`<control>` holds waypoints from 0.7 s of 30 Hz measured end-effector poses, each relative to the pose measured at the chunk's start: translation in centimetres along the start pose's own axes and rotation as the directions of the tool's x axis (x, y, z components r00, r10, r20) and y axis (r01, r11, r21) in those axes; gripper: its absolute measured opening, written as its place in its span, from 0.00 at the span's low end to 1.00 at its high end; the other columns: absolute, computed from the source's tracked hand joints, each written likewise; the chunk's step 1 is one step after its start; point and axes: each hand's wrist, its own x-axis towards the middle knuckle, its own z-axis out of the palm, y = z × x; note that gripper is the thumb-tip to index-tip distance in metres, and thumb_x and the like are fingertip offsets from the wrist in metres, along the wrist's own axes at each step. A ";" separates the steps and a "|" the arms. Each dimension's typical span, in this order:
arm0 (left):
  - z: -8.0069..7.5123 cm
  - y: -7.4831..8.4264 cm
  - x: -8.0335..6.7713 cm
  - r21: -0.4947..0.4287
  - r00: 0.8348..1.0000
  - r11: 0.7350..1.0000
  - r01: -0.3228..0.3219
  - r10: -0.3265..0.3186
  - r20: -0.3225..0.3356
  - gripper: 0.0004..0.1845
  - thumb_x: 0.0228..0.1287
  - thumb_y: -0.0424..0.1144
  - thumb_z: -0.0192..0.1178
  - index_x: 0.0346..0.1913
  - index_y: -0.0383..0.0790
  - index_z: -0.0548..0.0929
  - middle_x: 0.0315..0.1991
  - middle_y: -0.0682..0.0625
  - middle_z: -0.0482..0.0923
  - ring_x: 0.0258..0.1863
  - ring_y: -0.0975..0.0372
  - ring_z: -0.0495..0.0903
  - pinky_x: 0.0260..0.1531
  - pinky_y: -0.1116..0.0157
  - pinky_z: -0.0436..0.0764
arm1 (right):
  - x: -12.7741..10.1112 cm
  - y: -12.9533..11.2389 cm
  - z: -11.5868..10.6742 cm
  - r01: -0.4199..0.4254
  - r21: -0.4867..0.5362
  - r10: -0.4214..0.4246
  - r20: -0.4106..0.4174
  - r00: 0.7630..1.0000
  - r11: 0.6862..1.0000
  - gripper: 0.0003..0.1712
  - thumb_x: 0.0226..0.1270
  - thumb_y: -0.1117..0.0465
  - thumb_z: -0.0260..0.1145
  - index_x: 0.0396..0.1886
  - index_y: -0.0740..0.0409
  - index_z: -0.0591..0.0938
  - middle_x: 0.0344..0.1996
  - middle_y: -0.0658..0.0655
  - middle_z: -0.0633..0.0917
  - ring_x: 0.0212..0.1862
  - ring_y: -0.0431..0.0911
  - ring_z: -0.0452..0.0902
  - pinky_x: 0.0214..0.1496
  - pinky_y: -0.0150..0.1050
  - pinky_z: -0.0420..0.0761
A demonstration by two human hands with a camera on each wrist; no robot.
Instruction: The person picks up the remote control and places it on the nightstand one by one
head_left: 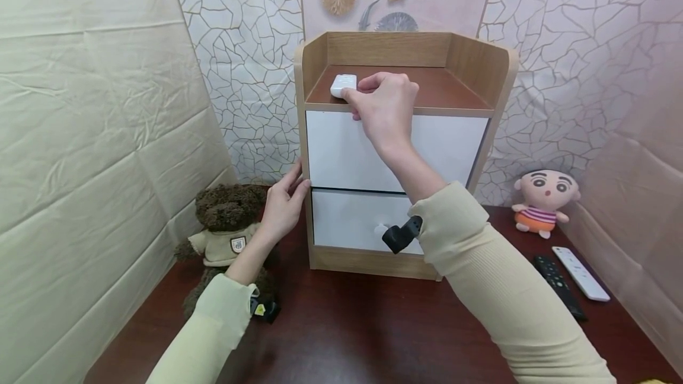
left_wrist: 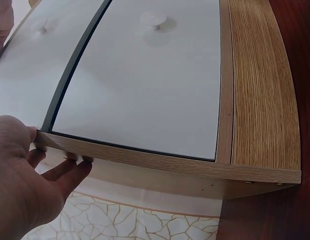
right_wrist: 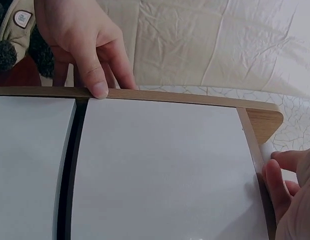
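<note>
Two remotes lie on the desk at the near right, a teddy sits at the left. The left hand lies with straight fingers against the left side of the cabinet beside the gap between its two drawers. Farther back, the right hand pinches a small white box on the cabinet's top shelf, near its front edge; a doll sits against the wall.

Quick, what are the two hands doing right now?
Left hand: open, fingers resting flat against the side of the cabinet.
Right hand: closed, fingers pinching the small white box on the cabinet's top.
</note>
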 end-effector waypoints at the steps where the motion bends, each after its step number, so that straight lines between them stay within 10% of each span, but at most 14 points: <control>1: 0.0 0.0 0.0 0.000 1.000 1.000 -0.001 0.001 0.001 0.30 0.82 0.35 0.52 0.80 0.37 0.58 0.78 0.43 0.59 0.72 0.48 0.68 0.66 0.55 0.74 | 0.0 0.1 -0.1 -0.001 0.004 0.001 0.002 1.000 1.000 0.12 0.64 0.61 0.76 0.41 0.65 0.90 0.32 0.58 0.90 0.23 0.42 0.85 0.27 0.30 0.80; 12: 0.0 -0.3 0.2 -0.039 0.999 0.999 0.008 -0.006 0.032 0.30 0.82 0.38 0.53 0.81 0.40 0.59 0.78 0.45 0.59 0.72 0.50 0.68 0.66 0.58 0.73 | -3.2 2.4 -6.4 0.039 0.136 -0.034 -0.040 0.999 0.990 0.23 0.60 0.59 0.81 0.52 0.65 0.88 0.37 0.59 0.90 0.28 0.39 0.87 0.37 0.31 0.86; 21: -0.8 -0.3 0.3 -0.077 0.997 0.996 0.046 -0.041 0.070 0.31 0.81 0.38 0.54 0.81 0.39 0.59 0.79 0.44 0.57 0.74 0.48 0.65 0.68 0.54 0.71 | -8.7 8.1 -15.4 -0.069 -0.068 0.061 -0.113 0.992 0.995 0.24 0.61 0.56 0.80 0.56 0.58 0.88 0.32 0.37 0.88 0.29 0.31 0.86 0.46 0.20 0.77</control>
